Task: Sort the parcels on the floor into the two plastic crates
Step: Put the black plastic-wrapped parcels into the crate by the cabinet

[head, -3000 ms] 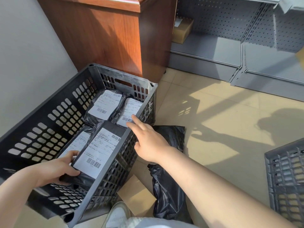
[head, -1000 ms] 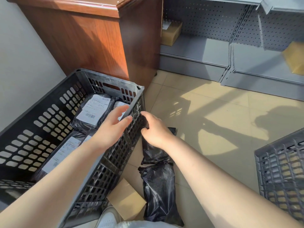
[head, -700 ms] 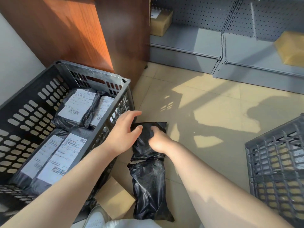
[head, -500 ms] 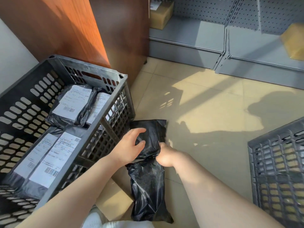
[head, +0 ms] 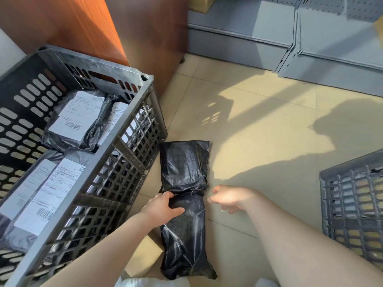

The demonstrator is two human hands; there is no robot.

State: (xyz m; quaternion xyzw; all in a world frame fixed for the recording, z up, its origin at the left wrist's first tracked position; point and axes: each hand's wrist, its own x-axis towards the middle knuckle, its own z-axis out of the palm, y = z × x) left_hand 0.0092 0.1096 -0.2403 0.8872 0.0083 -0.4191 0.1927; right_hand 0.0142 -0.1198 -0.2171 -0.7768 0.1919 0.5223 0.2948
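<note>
Two black plastic-wrapped parcels lie end to end on the tiled floor: the far parcel and the near parcel. My left hand grips the upper left end of the near parcel, thumb across its top. My right hand hovers just right of the seam between the two parcels, fingers apart, holding nothing. The dark left crate stands beside them and holds several black parcels with white labels. Part of the grey right crate shows at the right edge.
A brown cardboard parcel lies on the floor under my left forearm, against the left crate. A wooden cabinet stands behind the crate and grey metal shelving runs along the back. A white shoe shows at the bottom edge.
Both hands have left the far parcel and come back towards me. My left hand has taken hold of the near parcel, and my right hand has opened beside it.
</note>
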